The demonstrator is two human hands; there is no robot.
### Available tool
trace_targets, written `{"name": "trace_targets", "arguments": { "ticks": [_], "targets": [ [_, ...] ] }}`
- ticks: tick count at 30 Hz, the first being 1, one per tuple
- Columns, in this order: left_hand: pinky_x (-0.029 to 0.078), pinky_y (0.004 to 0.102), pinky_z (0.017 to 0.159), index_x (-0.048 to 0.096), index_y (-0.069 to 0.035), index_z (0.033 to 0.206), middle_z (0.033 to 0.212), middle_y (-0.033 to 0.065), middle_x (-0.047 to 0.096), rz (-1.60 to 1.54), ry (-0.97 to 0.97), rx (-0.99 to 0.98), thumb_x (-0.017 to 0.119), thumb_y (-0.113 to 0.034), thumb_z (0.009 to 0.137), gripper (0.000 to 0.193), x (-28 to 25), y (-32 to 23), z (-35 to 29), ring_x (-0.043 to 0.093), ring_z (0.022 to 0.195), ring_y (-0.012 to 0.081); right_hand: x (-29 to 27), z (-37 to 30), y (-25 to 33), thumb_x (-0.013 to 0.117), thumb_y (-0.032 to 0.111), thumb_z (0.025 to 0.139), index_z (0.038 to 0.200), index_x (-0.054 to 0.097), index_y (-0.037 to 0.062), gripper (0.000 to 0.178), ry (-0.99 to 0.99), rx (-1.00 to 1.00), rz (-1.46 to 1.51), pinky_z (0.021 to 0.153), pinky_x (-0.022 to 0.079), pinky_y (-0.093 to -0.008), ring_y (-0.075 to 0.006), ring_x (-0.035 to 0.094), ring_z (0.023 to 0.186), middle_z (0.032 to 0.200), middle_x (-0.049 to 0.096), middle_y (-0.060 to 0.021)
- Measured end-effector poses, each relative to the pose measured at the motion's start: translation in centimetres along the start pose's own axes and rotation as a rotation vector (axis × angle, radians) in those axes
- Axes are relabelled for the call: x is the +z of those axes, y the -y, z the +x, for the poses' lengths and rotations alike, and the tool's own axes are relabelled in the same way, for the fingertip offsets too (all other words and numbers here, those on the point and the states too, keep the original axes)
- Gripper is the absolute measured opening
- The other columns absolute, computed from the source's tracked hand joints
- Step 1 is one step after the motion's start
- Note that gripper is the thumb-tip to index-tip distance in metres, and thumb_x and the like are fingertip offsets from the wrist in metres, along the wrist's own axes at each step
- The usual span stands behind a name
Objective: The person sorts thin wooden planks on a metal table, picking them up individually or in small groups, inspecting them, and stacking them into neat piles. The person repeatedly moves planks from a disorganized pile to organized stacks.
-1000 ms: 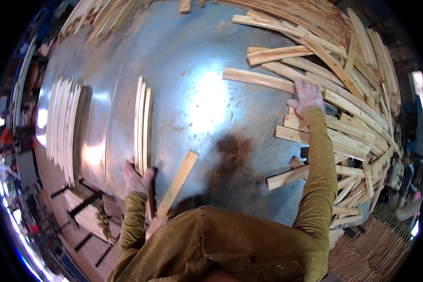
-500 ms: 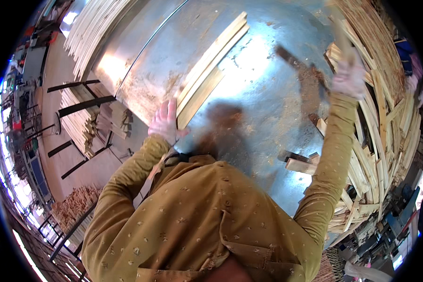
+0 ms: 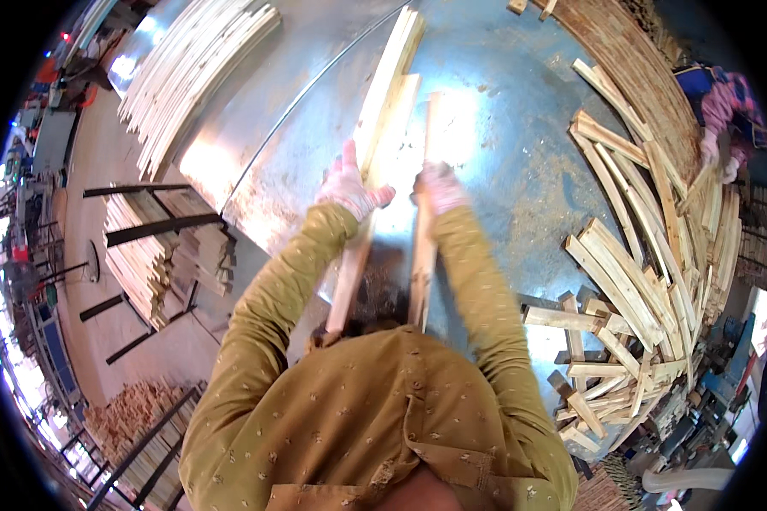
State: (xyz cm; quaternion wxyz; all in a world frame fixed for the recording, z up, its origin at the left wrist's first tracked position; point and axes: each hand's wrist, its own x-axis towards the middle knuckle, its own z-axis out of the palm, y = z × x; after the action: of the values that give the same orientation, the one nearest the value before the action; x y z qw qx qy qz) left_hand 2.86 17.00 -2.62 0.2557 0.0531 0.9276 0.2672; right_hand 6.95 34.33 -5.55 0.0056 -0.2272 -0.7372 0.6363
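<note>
On the shiny grey metal surface (image 3: 503, 128), the person's left hand (image 3: 347, 186), in a pale glove, lies against the long pale wooden slats (image 3: 383, 128) that run away from the body toward the far edge of the surface. Its fingers are spread and only partly curled, pressing on the slats' left side rather than wrapped around them. The right hand (image 3: 439, 189), also gloved, sits just right of those slats, its fingers closed around a single narrow pale wooden strip (image 3: 423, 247) that runs parallel to them and reaches back toward the person's chest. To the right of the slats, well apart, a loose heap of short wooden offcuts (image 3: 639, 255) crowds the surface's right edge. To the left of the slats, beyond the surface's rim, a neat stack of thin wooden strips (image 3: 196, 68) lies on the far-left part of the surface.
</note>
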Motion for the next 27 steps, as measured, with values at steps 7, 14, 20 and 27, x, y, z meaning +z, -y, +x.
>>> {"name": "trace_targets", "arguments": {
  "ticks": [7, 14, 20, 27],
  "targets": [
    [0.040, 0.0498, 0.106, 0.008, -0.002, 0.156, 0.143, 0.0319, 0.040, -0.061, -0.168, 0.159, 0.065, -0.053, 0.084, 0.105, 2.6, 2.7, -0.7, 0.046, 0.129, 0.0463, 2.2, 0.0, -0.8, 0.075, 0.009, 0.083, 0.139, 0.042, 0.0004, 0.066, 0.166, 0.295, 0.593, 0.082, 0.059, -0.0388, -0.0264, 0.065, 0.100, 0.113, 0.064, -0.0172],
    [0.044, 0.0499, 0.095, 0.021, -0.002, 0.152, 0.128, 0.0235, 0.049, 0.198, -0.171, 0.187, 0.064, -0.048, 0.086, 0.092, 3.0, 2.0, -6.3, 0.053, 0.112, 0.0425, 1.6, 2.1, -1.4, 0.071, -0.002, 0.080, 0.135, 0.044, -0.0035, 0.061, -0.047, 0.433, 0.444, 0.081, 0.058, -0.0398, -0.0289, 0.066, 0.096, 0.113, 0.064, -0.0179],
    [0.043, 0.0507, 0.095, 0.023, -0.001, 0.150, 0.132, 0.0230, 0.046, 0.330, -0.160, 0.236, 0.074, -0.050, 0.077, 0.102, 3.5, 4.9, -10.8, 0.051, 0.113, 0.0419, 1.1, 8.1, -0.3, 0.065, 0.038, 0.088, 0.124, 0.056, -0.0031, 0.055, -0.224, 0.405, -0.161, 0.093, 0.051, -0.0449, -0.0389, 0.066, 0.101, 0.112, 0.068, -0.0216],
    [0.041, 0.0522, 0.101, 0.021, 0.002, 0.150, 0.139, 0.0303, 0.043, 0.173, -0.093, 0.281, 0.074, -0.043, 0.078, 0.100, 3.2, 8.5, -9.0, 0.046, 0.123, 0.0481, -0.6, 6.7, 3.4, 0.036, 0.058, 0.097, 0.129, 0.055, 0.0061, 0.064, -0.124, 0.405, -0.579, 0.100, 0.047, -0.0492, -0.0378, 0.065, 0.108, 0.116, 0.067, -0.0198]
  ]
}}
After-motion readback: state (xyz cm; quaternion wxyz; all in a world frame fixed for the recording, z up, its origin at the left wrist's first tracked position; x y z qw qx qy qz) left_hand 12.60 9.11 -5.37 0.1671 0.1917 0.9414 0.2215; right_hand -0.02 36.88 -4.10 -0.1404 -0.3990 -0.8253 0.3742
